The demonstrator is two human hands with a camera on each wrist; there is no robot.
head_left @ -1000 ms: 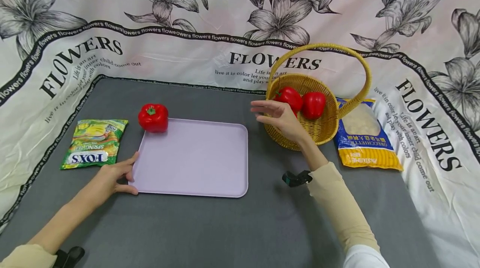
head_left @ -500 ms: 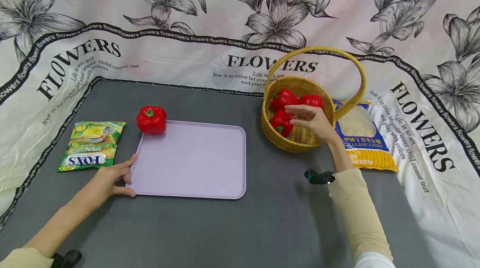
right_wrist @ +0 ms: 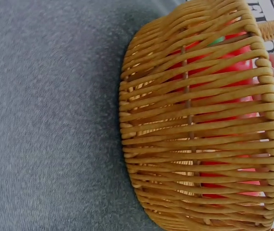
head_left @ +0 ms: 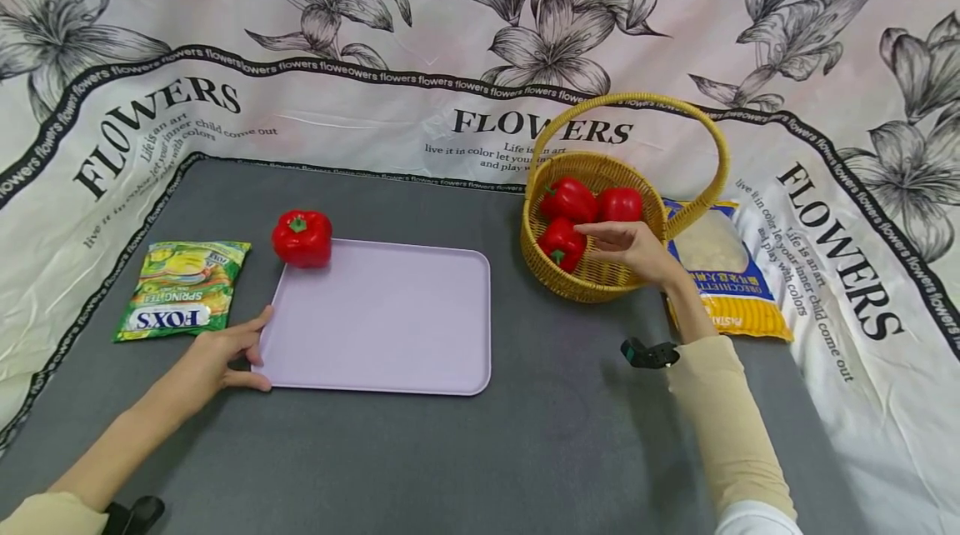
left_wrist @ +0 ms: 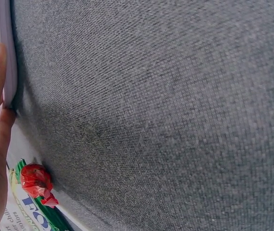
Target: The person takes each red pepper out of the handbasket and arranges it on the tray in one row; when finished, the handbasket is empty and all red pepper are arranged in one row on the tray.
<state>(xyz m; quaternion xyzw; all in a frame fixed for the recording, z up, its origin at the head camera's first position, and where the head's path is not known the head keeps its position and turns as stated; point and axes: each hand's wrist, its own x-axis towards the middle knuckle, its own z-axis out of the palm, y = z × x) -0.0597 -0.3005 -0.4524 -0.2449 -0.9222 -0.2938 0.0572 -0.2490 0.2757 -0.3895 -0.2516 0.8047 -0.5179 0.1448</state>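
In the head view my left hand point(head_left: 225, 356) touches the left edge of a pale lilac tray point(head_left: 382, 318), thumb by the near corner; the left wrist view shows the thumb along the tray's rim point(left_wrist: 8, 72). A red bell pepper point(head_left: 302, 238) stands at the tray's far left corner. My right hand point(head_left: 630, 249) is over a yellow wicker basket point(head_left: 600, 289), fingers fairly straight. Its fingertips are beside the nearest red bell pepper point(head_left: 562, 245); contact is unclear. Two more, a left red pepper point(head_left: 570, 200) and a right red pepper point(head_left: 620, 204), lie behind it.
A green Fox's candy bag point(head_left: 183, 289) lies left of the tray. Right of the basket is a blue and yellow pasta bag point(head_left: 731, 268), partly behind my right arm. The basket's tall handle point(head_left: 720, 160) arches over its far side. A floral cloth point(head_left: 337, 110) hangs behind the grey table.
My right hand has moved right and slightly down from the basket's left rim to over its inside, exposing the nearest pepper. The left hand has stayed at the tray.
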